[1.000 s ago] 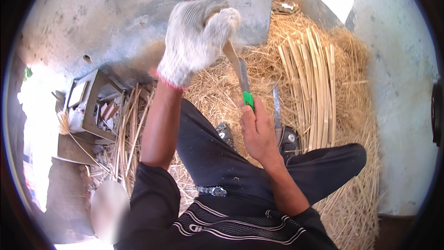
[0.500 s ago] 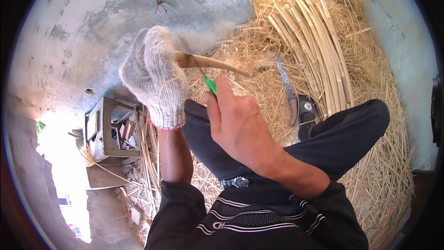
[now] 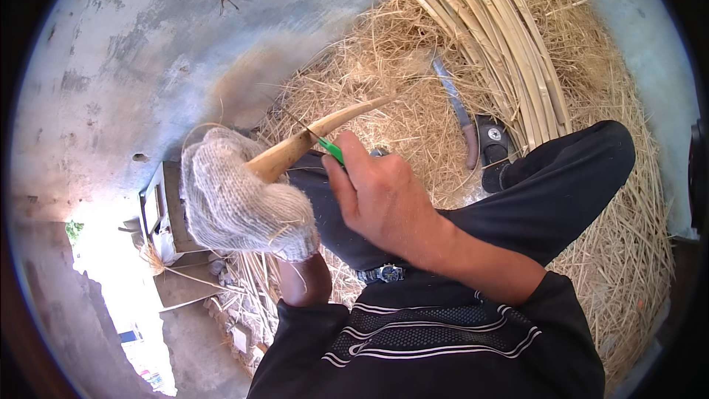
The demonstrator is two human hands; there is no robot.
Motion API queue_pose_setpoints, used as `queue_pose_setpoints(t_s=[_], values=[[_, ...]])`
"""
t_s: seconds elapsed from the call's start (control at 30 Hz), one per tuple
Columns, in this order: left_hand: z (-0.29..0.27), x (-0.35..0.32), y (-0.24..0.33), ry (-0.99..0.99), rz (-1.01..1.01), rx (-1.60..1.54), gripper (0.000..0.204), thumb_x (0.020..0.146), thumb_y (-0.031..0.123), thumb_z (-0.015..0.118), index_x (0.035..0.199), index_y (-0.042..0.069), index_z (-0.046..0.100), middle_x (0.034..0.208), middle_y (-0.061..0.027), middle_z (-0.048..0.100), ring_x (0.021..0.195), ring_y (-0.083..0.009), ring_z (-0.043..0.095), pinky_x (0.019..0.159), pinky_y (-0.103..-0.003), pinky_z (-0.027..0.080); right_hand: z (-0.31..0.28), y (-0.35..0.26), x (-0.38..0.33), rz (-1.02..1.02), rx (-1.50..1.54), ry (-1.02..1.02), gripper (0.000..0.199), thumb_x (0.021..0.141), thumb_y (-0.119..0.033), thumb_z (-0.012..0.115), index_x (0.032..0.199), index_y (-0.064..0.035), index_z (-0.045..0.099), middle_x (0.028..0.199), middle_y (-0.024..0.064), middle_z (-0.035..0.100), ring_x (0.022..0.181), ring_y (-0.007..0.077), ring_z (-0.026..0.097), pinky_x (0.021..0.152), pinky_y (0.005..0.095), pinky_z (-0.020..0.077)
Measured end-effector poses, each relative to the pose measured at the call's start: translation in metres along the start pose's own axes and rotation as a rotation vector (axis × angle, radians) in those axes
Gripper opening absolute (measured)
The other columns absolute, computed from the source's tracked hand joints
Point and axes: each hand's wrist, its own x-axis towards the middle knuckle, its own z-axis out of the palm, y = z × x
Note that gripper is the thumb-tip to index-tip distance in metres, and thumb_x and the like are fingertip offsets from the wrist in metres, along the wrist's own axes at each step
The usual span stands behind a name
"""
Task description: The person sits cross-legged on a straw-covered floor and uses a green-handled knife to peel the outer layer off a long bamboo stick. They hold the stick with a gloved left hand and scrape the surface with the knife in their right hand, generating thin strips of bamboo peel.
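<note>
My left hand (image 3: 240, 199), in a grey-white knitted glove, is closed round the thick end of a pale, curved wooden strip (image 3: 299, 148). The strip tapers and points up to the right, away from the glove. In my bare right hand (image 3: 388, 196) is a knife with a green handle (image 3: 331, 151), pinched between thumb and forefinger. Its thin, dark blade crosses the strip near the middle and touches it or lies just over it. The rest of the handle is hidden inside my right fist.
Several long pale strips (image 3: 509, 52) lie side by side on straw and shavings (image 3: 605, 251) at the far right. A brown-handled knife (image 3: 469, 146) rests left of them, next to my shoe (image 3: 493, 140). A grey wall (image 3: 148, 52) stands at left, with a wooden frame (image 3: 175, 199) below.
My left hand has turned and come lower, so the strip's free end now points up to the right. The knife's blade has come across the strip's middle. The view has shifted slightly.
</note>
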Motion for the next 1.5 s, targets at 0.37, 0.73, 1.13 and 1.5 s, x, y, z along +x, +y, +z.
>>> queue_pose_setpoints(t_s=[0.37, 0.73, 1.13, 1.5], values=[[-0.037, -0.025, -0.002, -0.068, -0.006, 0.325, 0.048, 0.082, 0.015, 0.075, 0.12, -0.001, 0.052, 0.094, -0.0115, 0.06, 0.078, -0.0264, 0.06, 0.069, -0.039, 0.052, 0.014, 0.02, -0.03, 0.185, -0.244, -0.185, 0.016, 0.098, -0.017, 0.056, 0.096, -0.0023, 0.05, 0.054, 0.0197, 0.056, 0.049, 0.0411, 0.06, 0.046, 0.0491, 0.049], [-0.036, -0.016, 0.012, -0.082, -0.454, -0.155, 0.034, 0.092, 0.03, 0.048, 0.075, 0.002, 0.057, 0.072, -0.0074, 0.054, 0.064, -0.0204, 0.055, 0.056, -0.033, 0.049, 0.012, 0.084, -0.024, 0.125, -0.45, -0.14, 0.018, 0.099, -0.02, 0.052, 0.095, -0.0026, 0.049, 0.058, 0.0213, 0.06, 0.053, 0.042, 0.063, 0.05, 0.0503, 0.0529], [-0.02, -0.004, 0.016, 0.174, -1.038, -0.455, 0.031, 0.085, 0.032, 0.052, 0.074, 0.002, 0.057, 0.071, -0.0083, 0.054, 0.058, -0.0192, 0.054, 0.053, -0.032, 0.052, 0.016, 0.092, -0.02, 0.233, -0.344, -0.191, 0.022, 0.098, -0.022, 0.056, 0.098, -0.001, 0.05, 0.058, 0.0215, 0.059, 0.056, 0.0431, 0.063, 0.051, 0.0509, 0.0504], [-0.045, -0.019, -0.006, 0.019, -1.308, -1.088, 0.033, 0.086, 0.027, 0.057, 0.092, -0.005, 0.056, 0.082, -0.0153, 0.055, 0.073, -0.022, 0.061, 0.073, -0.043, 0.059, 0.006, 0.011, -0.023, 0.013, -0.174, -0.217, 0.017, 0.095, -0.016, 0.06, 0.092, -0.0026, 0.05, 0.056, 0.0159, 0.057, 0.051, 0.0372, 0.061, 0.047, 0.0466, 0.0476]])
